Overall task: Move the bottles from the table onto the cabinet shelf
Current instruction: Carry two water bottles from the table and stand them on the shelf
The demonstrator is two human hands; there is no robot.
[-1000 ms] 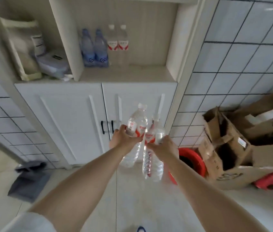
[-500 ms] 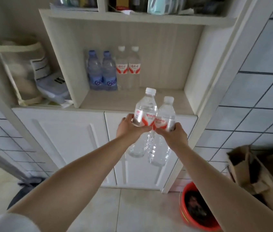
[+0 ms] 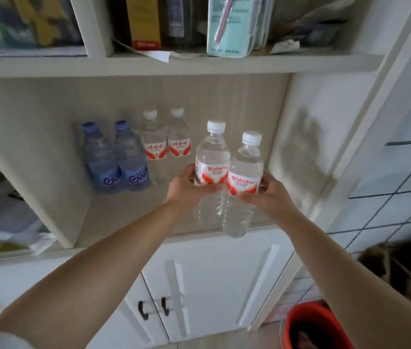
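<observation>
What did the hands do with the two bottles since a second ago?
Both hands carried their bottles up from in front of the cabinet doors to the open shelf. The left hand grips the left bottle and the right hand grips the right bottle, same as before. Nothing was let go. The four bottles at the back stayed put.

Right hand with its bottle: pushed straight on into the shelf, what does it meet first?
Probably nothing before the back panel: the right hand points right of the white-capped bottles. Depth unclear.
</observation>
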